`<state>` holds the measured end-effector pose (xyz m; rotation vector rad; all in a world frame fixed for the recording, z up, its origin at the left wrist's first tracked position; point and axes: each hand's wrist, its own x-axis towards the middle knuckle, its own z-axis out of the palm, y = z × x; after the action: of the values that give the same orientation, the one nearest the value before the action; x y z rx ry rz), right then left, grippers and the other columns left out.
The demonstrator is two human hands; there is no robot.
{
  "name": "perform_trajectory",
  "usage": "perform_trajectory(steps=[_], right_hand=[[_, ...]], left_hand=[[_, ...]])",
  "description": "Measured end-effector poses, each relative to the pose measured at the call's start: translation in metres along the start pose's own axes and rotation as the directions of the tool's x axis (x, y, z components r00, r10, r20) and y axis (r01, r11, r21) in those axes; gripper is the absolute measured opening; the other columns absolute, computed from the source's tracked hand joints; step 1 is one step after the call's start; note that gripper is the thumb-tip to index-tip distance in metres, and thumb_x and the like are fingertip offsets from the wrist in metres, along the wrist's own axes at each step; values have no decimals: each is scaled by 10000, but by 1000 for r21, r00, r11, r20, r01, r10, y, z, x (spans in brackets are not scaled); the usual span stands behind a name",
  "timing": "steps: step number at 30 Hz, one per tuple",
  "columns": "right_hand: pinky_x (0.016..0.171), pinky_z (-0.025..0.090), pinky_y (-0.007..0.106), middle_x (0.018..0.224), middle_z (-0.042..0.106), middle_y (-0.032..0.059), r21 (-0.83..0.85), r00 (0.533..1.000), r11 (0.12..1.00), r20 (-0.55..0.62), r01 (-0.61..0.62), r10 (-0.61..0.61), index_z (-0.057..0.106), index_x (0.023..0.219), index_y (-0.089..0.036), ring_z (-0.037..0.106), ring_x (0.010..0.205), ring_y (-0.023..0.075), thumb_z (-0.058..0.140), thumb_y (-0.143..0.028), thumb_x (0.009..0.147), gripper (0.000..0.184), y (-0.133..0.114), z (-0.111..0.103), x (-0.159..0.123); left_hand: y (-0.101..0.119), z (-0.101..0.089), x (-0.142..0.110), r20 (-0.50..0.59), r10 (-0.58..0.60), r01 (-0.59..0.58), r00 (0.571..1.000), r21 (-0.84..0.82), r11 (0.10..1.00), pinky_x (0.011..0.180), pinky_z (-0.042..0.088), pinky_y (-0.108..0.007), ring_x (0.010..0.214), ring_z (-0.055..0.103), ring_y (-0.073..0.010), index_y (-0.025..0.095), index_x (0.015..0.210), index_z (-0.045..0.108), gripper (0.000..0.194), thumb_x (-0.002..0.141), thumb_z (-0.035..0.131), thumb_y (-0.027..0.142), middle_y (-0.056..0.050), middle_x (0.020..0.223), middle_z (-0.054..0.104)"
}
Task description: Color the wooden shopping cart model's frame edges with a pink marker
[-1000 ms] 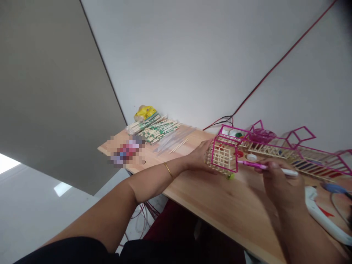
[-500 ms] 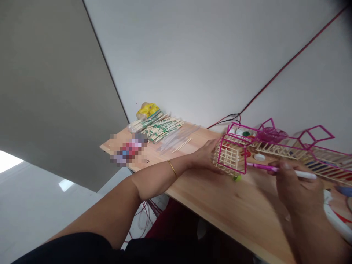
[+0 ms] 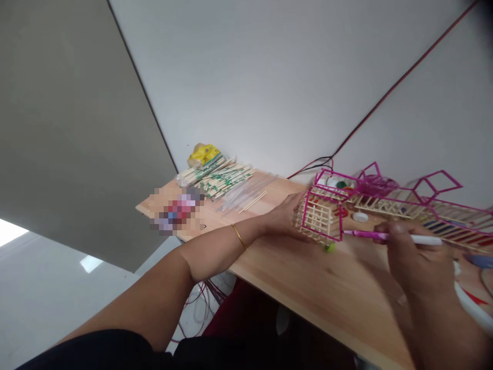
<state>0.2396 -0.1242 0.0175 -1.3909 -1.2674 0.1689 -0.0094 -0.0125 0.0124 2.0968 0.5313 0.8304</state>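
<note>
My left hand (image 3: pixel 287 216) grips the left side of a small model made of wooden sticks (image 3: pixel 319 218), its fingers partly hidden behind the lattice. The front frame of the model is painted magenta, while the grid inside is bare wood. In my right hand (image 3: pixel 416 262) is a paintbrush (image 3: pixel 365 235) with a white handle and a pink-stained front end. Its tip is at the right upright of the magenta frame, near the lower corner. A small green object (image 3: pixel 329 247) sits under the model's lower edge.
Behind the model stand magenta stick frames (image 3: pixel 439 186) and slatted stick sections (image 3: pixel 389 204). A white lid (image 3: pixel 360 217) lies nearby. Bundled sticks (image 3: pixel 225 180), a yellow packet (image 3: pixel 204 154) and two loose sticks (image 3: pixel 252 202) lie at the table's far left. Cables run along the wall.
The whole view has shifted slightly. The brush tip stays at the right upright of the model, a touch closer to it. Both hands keep their holds.
</note>
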Motion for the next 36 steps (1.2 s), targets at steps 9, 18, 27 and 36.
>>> perform_trajectory(steps=[9,18,27,36], right_hand=[[660,464,337,710,661,21,-32,994,993,5,111,-111,654,740,-236,601,684,186,557,-628,851,420,-12,-1,4],[646,494,310,679,659,19,-11,989,989,-31,144,-144,664,784,-218,618,639,161,453,-626,915,478,-15,-1,5],[689,504,319,793,716,29,-69,986,984,4,164,-164,691,842,-223,664,734,182,589,-500,881,298,-16,0,4],[585,453,274,639,649,8,-89,974,975,117,205,-194,633,653,-225,592,610,152,563,-481,872,344,-23,-8,3]], left_hand=[[3,3,2,13,99,-100,995,80,992,1214,281,-545,1396,371,-401,210,1452,367,1207,427,921,523,-158,1464,428],[-4,2,1,9,126,-126,992,65,990,1224,254,-548,1428,335,-381,233,1525,214,1328,431,931,462,-164,1504,356],[1,2,0,-10,177,-176,984,91,980,1219,283,-508,1417,357,-360,210,1515,244,1279,461,925,454,-163,1493,384],[2,1,0,-11,166,-163,986,116,980,1215,297,-499,1409,372,-352,214,1511,252,1260,473,915,476,-154,1495,398]])
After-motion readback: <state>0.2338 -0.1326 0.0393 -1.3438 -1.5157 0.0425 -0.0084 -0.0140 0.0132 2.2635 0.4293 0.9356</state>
